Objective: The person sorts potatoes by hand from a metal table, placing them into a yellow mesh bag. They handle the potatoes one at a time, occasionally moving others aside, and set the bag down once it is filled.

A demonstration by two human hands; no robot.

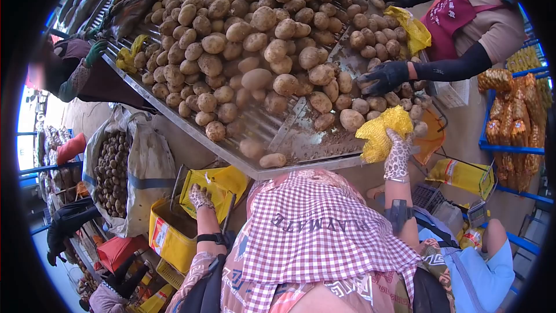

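Presently gripping a bag (382,134) in the curled right hand (397,155) beside the potatoes (351,120), and holding the left hand (201,196), loosely spread and seemingly empty, near a crate (180,250).

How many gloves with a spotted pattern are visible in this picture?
2. One spotted glove is on the left hand, left of the checked apron; the other is on the right hand, holding a yellow mesh bag. No others visible.

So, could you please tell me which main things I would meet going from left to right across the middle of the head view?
The large white sack, the wearer's left hand, the right hand gripping a yellow net bag, the orange net sacks.
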